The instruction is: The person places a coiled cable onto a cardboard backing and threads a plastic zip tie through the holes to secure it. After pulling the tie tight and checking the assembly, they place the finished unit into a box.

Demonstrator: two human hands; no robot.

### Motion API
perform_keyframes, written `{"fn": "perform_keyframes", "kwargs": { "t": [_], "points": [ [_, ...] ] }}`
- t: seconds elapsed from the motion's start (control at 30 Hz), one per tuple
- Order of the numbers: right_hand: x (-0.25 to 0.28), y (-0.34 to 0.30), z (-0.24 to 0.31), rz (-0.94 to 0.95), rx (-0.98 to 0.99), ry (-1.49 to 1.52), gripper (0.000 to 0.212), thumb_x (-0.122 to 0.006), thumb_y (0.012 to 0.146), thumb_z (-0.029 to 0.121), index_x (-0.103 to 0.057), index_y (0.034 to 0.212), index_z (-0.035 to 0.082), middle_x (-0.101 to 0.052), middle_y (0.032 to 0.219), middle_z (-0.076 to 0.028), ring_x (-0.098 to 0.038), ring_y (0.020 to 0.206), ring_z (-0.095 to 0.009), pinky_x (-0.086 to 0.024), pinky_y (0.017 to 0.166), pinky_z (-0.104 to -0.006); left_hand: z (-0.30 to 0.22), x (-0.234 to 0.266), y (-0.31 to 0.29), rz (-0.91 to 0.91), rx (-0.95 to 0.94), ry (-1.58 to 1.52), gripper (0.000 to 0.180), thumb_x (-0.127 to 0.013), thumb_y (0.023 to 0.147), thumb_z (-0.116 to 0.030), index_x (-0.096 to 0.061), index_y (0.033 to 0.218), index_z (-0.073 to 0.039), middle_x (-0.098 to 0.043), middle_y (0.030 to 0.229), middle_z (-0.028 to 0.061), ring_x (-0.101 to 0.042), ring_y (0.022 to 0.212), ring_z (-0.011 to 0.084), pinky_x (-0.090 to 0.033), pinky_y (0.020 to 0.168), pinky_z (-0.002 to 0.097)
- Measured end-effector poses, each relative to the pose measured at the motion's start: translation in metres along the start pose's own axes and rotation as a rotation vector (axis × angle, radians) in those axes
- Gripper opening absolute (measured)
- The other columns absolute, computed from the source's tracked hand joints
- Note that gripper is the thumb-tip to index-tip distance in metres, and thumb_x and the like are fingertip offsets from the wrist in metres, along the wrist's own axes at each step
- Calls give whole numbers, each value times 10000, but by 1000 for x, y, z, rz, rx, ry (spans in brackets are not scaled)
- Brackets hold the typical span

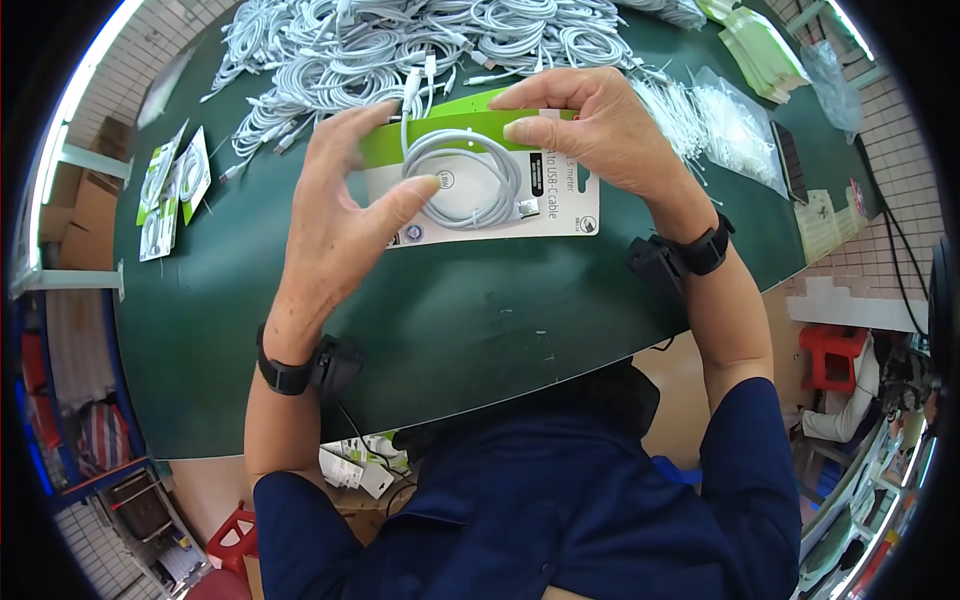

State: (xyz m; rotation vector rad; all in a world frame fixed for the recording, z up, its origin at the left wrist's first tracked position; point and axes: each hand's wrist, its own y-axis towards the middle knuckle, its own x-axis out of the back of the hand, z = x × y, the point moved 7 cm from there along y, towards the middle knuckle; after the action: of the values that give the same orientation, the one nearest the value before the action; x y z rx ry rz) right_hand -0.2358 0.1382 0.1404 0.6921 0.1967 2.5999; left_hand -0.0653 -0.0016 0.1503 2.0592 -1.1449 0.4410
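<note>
A white and green cardboard cable card (565, 205) is held up over the near middle of the dark green table (450, 310). Against its front lies a coiled grey-white USB cable (512, 180), with one plug near the card's lower right and another end rising past the top edge. My left hand (335, 215) grips the card's left side, its thumb pressed inside the coil; its other fingers are partly hidden and slightly blurred. At the upper right, my right hand (615, 135) pinches the green top part of the card between thumb and fingers.
Coiled cables (350, 65) heap along the far side. Several carded cables (163, 205) lie at left. To the right are thin white ties (675, 115), a clear bag (735, 135), stacked green cards (762, 55) and a dark flat object (790, 162). Red stools (832, 350) stand below.
</note>
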Motion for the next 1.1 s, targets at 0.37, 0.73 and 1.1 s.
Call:
{"fn": "perform_keyframes", "kwargs": {
  "t": [0.37, 0.73, 1.1],
  "points": [
    [-24, 1, -33, 202, -204, 239, 236, -713, 885, 140, -761, 1066, -4, -727, 847, -31, -623, 720, -60, -499, 657, -211, 5, -41, 4, 345, 294, -90, 396, -760, 870, -230, -703, 1114, 78, -731, 937, 79, -663, 799, 152, -523, 735, 267],
    [-19, -7, -41, 215, -382, 343, 209, -727, 870, 142, -755, 961, -43, -712, 770, -39, -618, 671, -57, -476, 590, -200, 22, -57, 0, 387, 471, -401, 329, -694, 947, -178, -700, 1178, 55, -714, 973, 43, -625, 809, 54, -511, 714, 207],
    [-7, -15, -5, 120, 38, 110, 338, -659, 890, 31, -681, 1227, 12, -716, 964, -35, -639, 849, -77, -519, 754, -241, -19, -45, 1, 270, -10, 95, 360, -708, 867, -39, -686, 1226, -33, -670, 946, 70, -653, 770, 217, -529, 692, 313]
  ]
}}
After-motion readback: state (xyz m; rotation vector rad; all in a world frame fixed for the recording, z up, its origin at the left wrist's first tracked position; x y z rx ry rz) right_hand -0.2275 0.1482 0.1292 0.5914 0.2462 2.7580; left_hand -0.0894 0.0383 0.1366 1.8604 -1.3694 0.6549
